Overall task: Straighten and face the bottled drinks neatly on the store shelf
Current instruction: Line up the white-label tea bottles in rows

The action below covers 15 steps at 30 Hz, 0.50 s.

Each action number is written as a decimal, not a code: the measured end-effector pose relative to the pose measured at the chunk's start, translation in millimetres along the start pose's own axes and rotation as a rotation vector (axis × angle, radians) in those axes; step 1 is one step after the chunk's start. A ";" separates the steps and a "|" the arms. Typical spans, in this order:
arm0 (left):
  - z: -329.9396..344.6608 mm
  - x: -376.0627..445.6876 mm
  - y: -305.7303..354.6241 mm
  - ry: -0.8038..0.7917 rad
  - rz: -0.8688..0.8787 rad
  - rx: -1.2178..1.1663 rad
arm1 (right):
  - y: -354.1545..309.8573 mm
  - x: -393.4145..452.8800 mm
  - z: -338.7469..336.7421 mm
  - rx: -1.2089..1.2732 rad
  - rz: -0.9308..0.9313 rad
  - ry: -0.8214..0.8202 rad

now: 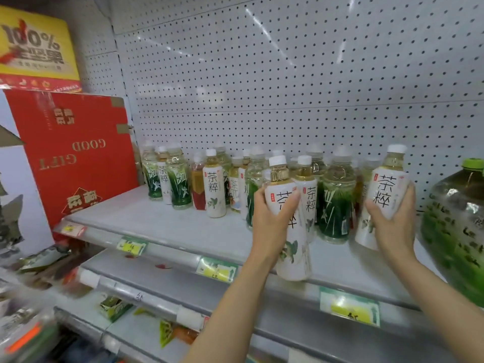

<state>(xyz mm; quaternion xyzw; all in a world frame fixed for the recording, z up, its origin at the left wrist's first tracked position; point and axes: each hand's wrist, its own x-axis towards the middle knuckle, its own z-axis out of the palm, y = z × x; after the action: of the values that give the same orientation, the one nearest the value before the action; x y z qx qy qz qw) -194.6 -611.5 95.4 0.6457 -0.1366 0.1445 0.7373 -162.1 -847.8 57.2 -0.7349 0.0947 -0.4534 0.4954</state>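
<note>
Several tea bottles with white caps stand on the grey shelf point(167, 226), some white-labelled, some green-labelled, in a loose group toward the back. My left hand point(269, 221) grips a white-labelled bottle point(290, 231) lifted over the shelf's front edge, its label turned partly sideways. My right hand point(392, 221) holds another white-labelled bottle point(385, 189), tilted slightly left with its label facing me. A green-labelled bottle point(336, 203) stands between the two held ones.
A large green jug point(455, 221) stands at the shelf's right end. A red gift box point(73, 153) leans at the left, with a yellow box point(36, 45) on top. Price tags point(217, 269) line the shelf rail. Lower shelves hold packets. Pegboard backs the shelf.
</note>
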 end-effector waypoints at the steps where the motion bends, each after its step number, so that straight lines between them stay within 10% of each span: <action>1: -6.7 1.2 0.6 0.009 -0.001 -0.012 | -8.1 -9.9 -0.4 0.025 -0.020 0.000; 15: -147.6 13.5 9.0 0.003 0.055 0.025 | -120.0 -142.1 70.2 0.124 -0.136 -0.073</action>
<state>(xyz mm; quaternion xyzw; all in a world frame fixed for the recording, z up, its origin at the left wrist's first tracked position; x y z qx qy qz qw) -183.5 -463.5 89.8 0.6506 -0.1516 0.1675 0.7250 -227.1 -660.1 66.6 -0.7236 -0.0018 -0.4639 0.5111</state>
